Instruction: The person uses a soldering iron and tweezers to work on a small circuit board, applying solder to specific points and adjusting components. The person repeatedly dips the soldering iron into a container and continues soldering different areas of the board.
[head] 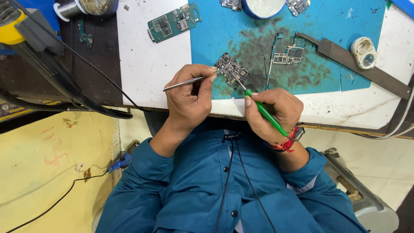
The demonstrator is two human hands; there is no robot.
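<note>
Head camera showed the left hand (pixel 187 97) pinched shut on metal tweezers (pixel 189 81), whose tips met the near-left edge of a small dark circuit board (pixel 233 71). Just to its right, the right hand (pixel 271 112) gripped a green-handled screwdriver (pixel 263 112), its shaft slanting up-left so the tip touched the board's near edge. That board lay on the stained blue mat (pixel 327 26), directly beyond both hands, about equally near each.

A green circuit board (pixel 174 22) lies on the white sheet (pixel 148 64), a flat dark blade (pixel 358 64) near the blue mat (pixel 327 26).
</note>
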